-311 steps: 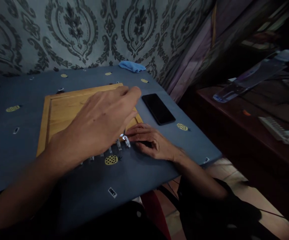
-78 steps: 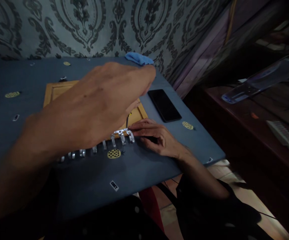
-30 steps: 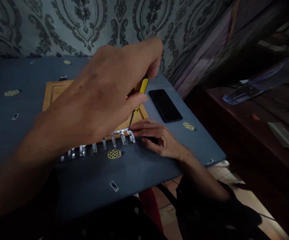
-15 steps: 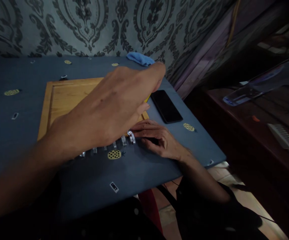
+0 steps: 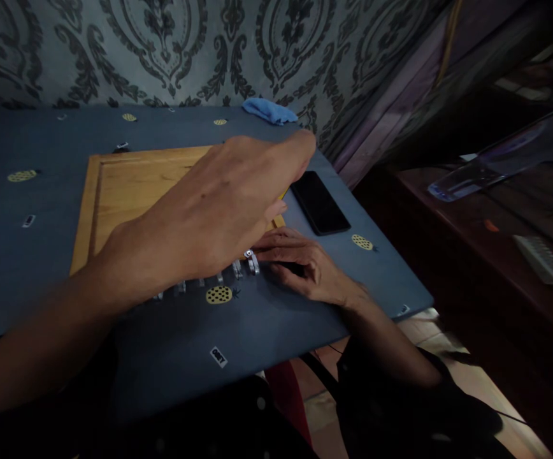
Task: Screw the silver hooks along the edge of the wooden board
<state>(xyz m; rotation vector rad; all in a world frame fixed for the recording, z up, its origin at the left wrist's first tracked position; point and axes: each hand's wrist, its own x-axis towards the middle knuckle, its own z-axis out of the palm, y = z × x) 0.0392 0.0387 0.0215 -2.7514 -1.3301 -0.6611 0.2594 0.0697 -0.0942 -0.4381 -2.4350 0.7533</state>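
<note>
A row of metal hooks [image 5: 236, 271] lies along the near edge of a wooden board [image 5: 123, 191] on a blue patterned tablecloth [image 5: 257, 325]. My left hand [image 5: 219, 210] hovers over the board's right corner, closed round a yellow-handled screwdriver [image 5: 283, 194]. Only a sliver of the handle shows under the fingers, and the tip is hidden. My right hand [image 5: 300, 264] rests flat on the cloth at the right end of the hook row, its fingertips touching the last hook [image 5: 252, 261].
A black phone [image 5: 319, 203] lies right of the board. A blue cloth [image 5: 269, 111] sits at the back by the patterned wall. Past the table's right edge stands dark wooden furniture with a clear plastic bottle [image 5: 496, 159] and a white ridged object [image 5: 544, 261].
My left hand has dropped lower over the board's corner, so the screwdriver's yellow handle and shaft, in plain view a second ago, are almost hidden. My right hand has stayed put.
</note>
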